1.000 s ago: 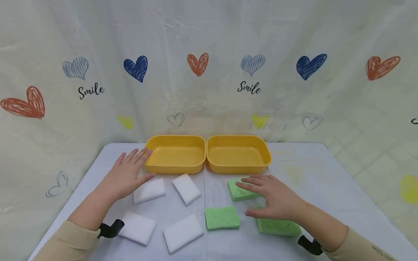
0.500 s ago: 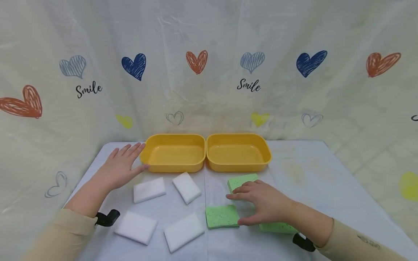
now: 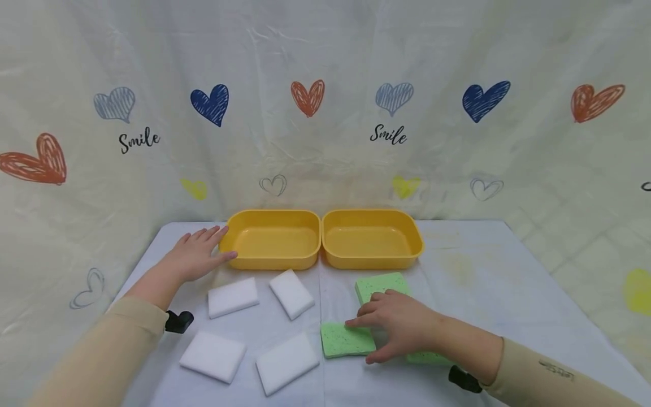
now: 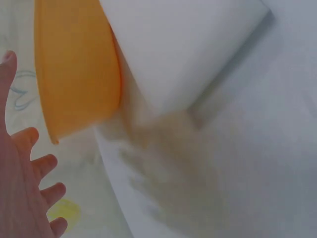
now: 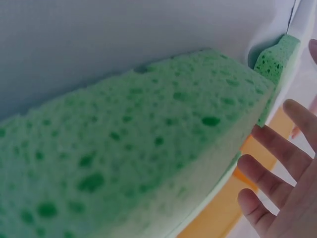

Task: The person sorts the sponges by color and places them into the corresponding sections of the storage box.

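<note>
My left hand (image 3: 197,257) is at the left end of the left yellow tray (image 3: 274,263), fingers extended and thumb near its front corner. Whether it touches the tray I cannot tell. My right hand (image 3: 404,323) hovers above the green sponges with loosely bent fingers and the thumb apart. One green sponge (image 3: 342,342) lies by its index finger and thumb. Another sponge, the back green one (image 3: 382,282), is partly covered by the fingers. Beneath the wrist, a third green sponge (image 3: 427,358) is mostly hidden; a sponge's porous surface (image 5: 143,134) fills much of the right wrist view.
Several white sponge blocks lie on the left half of the white-covered table, among them a back left block (image 3: 233,297) and a front block (image 3: 287,363). A right yellow tray (image 3: 372,263) stands against the left one. Behind hangs a heart-patterned curtain (image 3: 346,158).
My right hand has moved left and towards me, from over the right-hand sponges to beside the front left green one. My left hand has drawn back slightly at the tray's left end.
</note>
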Motion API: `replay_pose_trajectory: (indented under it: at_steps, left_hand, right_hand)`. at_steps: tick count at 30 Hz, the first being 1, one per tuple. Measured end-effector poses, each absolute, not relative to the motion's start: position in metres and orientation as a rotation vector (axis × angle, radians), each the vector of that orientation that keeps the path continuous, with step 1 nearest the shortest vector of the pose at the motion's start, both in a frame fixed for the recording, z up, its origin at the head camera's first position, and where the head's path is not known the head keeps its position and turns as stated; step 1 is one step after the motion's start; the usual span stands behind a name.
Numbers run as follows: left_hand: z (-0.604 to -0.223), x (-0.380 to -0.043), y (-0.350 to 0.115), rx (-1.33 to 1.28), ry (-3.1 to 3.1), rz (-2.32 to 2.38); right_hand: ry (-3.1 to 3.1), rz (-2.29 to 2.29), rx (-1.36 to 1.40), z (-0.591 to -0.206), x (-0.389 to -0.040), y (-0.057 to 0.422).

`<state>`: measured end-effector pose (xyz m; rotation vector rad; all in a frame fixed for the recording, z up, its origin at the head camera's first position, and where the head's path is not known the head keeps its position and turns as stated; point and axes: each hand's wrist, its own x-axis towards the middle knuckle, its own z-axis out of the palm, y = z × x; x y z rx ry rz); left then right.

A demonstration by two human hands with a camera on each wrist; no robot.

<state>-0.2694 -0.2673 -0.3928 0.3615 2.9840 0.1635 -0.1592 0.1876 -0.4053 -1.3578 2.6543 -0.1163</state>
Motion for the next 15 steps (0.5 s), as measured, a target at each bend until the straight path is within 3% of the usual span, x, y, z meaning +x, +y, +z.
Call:
replay_pose_trajectory:
  at_steps: [15]
  left_hand:
    - [-0.402, -0.289, -0.269, 0.308, 2.906, 0.236]
  right_hand:
    - [2.616, -0.019, -1.314, -0.406, -0.161, 0.178]
